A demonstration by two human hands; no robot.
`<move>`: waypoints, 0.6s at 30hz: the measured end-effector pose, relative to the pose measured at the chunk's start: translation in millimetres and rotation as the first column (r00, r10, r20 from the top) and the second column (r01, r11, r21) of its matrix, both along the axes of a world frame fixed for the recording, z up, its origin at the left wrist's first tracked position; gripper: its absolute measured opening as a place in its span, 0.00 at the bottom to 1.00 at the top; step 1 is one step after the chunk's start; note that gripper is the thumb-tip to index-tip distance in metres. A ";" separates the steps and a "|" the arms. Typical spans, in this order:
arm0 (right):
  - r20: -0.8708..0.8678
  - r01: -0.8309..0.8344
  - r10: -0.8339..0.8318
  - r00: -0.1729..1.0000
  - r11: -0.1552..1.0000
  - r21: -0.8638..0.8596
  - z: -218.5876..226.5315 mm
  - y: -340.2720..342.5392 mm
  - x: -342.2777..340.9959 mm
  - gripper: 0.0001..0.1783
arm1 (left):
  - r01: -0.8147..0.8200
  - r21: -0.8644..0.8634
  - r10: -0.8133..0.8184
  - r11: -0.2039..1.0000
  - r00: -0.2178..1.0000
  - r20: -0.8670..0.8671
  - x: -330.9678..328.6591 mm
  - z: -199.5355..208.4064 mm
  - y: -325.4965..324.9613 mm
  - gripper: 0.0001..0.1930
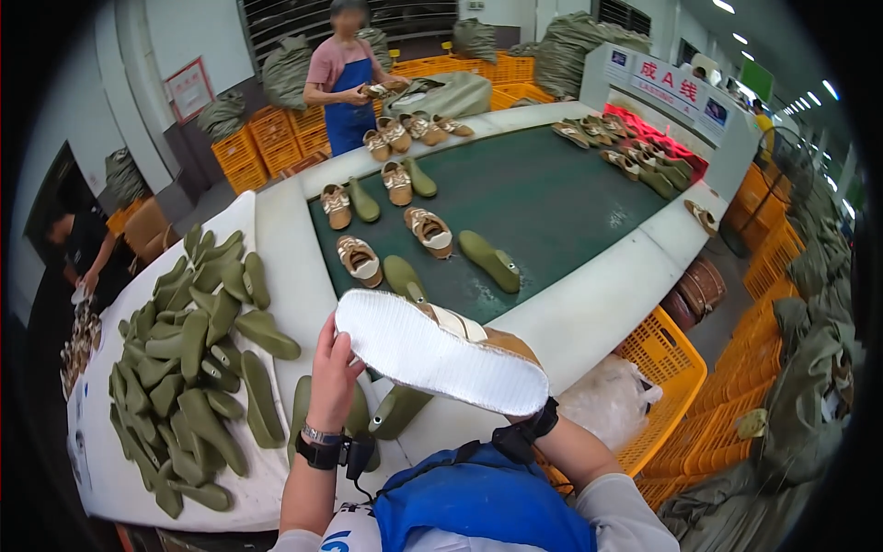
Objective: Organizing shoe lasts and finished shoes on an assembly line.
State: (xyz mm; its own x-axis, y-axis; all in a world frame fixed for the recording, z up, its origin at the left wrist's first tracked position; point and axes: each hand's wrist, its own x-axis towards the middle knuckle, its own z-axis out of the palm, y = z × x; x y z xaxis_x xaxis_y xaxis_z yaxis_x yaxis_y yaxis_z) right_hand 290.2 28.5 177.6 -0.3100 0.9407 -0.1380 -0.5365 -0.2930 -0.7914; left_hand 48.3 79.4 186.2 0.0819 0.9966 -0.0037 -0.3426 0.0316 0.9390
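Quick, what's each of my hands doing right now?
Left hand: closed on the edge of the white-soled shoe.
Right hand: hidden behind that shoe, so open or closed cannot be told.

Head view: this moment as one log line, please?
left hand: holding brown-and-white shoe | right hand: hidden behind shoe | green lasts: heaped at left

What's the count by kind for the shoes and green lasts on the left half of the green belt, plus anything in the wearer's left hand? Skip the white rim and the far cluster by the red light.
Brown-and-white shoes on the belt: 4
Green lasts on the belt: 4
White-soled shoe in the left hand: 1
Total: 9
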 end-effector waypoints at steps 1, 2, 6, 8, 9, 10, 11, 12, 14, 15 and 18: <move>0.532 -0.001 0.001 0.847 1.000 -0.001 7.9 -0.5 -3.1 0.23 | 0.021 0.014 -0.021 1.000 1.000 0.006 -3.6 2.0 0.0 0.24; 0.533 -0.017 0.016 0.846 1.000 -0.004 5.4 0.3 -5.3 0.23 | 0.005 0.010 -0.005 1.000 1.000 0.007 -6.0 2.4 0.3 0.24; 0.436 -0.047 -0.013 0.900 0.991 0.128 -25.4 8.6 2.5 0.22 | 0.009 0.057 -0.007 0.998 1.000 -0.030 -6.7 -2.8 4.2 0.15; 0.379 -0.054 -0.023 0.925 0.980 0.190 -47.8 13.9 9.8 0.21 | 0.004 0.037 -0.004 0.999 1.000 -0.015 -8.1 -14.3 6.9 0.14; 0.350 -0.058 -0.023 0.937 0.973 0.222 -56.3 15.8 12.8 0.21 | 0.051 -0.054 -0.050 0.997 0.999 0.013 -10.4 -23.4 8.6 0.14; 0.321 -0.058 -0.028 0.947 0.966 0.254 -62.2 18.7 18.4 0.21 | 0.105 -0.142 -0.099 0.984 0.994 0.047 -10.5 -33.6 12.7 0.15; 0.293 -0.056 -0.031 0.956 0.957 0.286 -65.4 20.8 24.5 0.21 | 0.068 -0.067 -0.077 0.995 0.986 -0.147 -11.0 -47.1 12.1 0.20; 0.376 -0.051 -0.082 0.923 0.943 0.330 -66.2 24.1 37.4 0.18 | 0.043 0.013 -0.036 0.999 0.942 -0.334 -11.9 -64.1 8.1 0.26; 0.659 0.036 -0.414 0.629 0.861 0.507 -90.4 27.1 66.5 0.21 | 0.238 0.245 0.109 0.940 0.471 -0.875 -17.0 -97.8 -6.9 0.33; 0.768 -0.006 -0.533 0.355 0.820 0.572 -91.6 22.6 76.7 0.20 | 0.315 0.204 0.088 0.927 0.347 -0.934 -19.0 -107.3 -17.3 0.34; 0.854 -0.116 -0.520 -0.028 0.850 0.514 -128.2 7.6 109.5 0.22 | 0.403 -0.011 -0.031 0.915 0.043 -0.999 -17.7 -133.3 -36.7 0.36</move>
State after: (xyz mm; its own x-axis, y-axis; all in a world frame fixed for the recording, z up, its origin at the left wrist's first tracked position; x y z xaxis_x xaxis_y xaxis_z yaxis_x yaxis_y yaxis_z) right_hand 399.7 36.1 49.4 0.0366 0.9723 0.2307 0.8349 0.0971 -0.5418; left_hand 30.6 42.6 52.9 0.4020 0.9109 -0.0929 0.8563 -0.3380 0.3905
